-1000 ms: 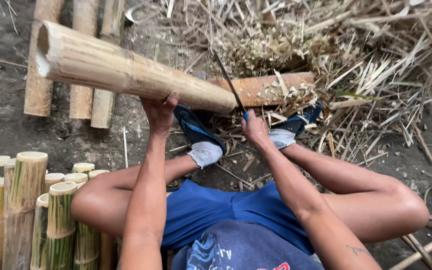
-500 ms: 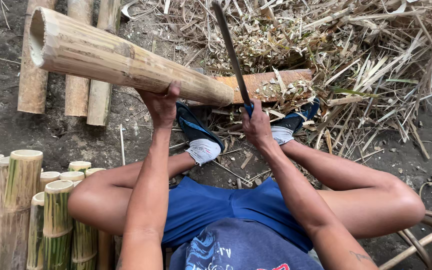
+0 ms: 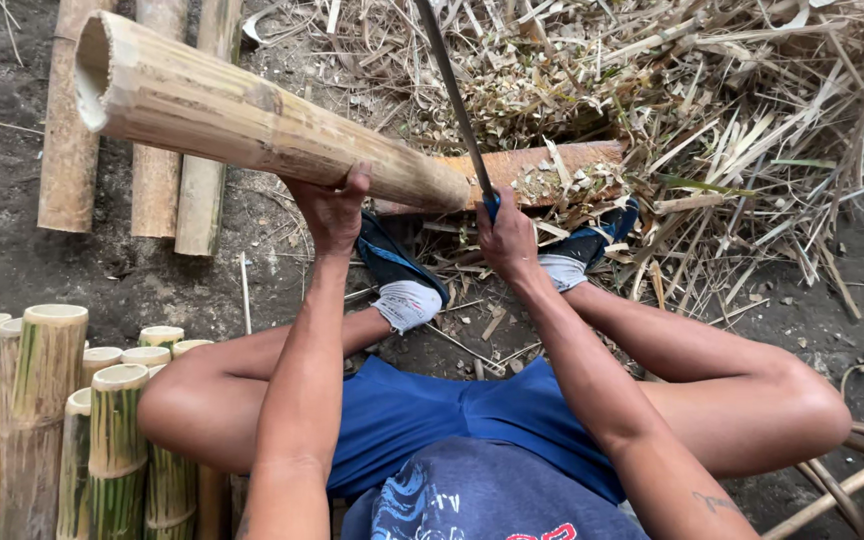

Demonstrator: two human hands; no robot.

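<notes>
A thick, hollow bamboo pole (image 3: 252, 120) is tilted up to the left, its far end resting on a wooden block (image 3: 552, 172). My left hand (image 3: 332, 208) grips the pole from below near its middle. My right hand (image 3: 508, 236) is shut on the handle of a long dark blade (image 3: 452, 95), which stands raised almost upright above the pole's lower end. My feet in dark shoes (image 3: 392, 262) and white socks lie just below the pole.
Several cut bamboo pieces (image 3: 62, 410) stand upright at the lower left. Three more poles (image 3: 157, 175) lie on the dirt at the upper left. A heap of dry bamboo shavings (image 3: 712, 110) covers the upper right. Cane pieces (image 3: 852, 480) sit at the lower right.
The blade has swung upward from low beside the pole to nearly upright. The pole stays in my left hand, its open end a little higher.
</notes>
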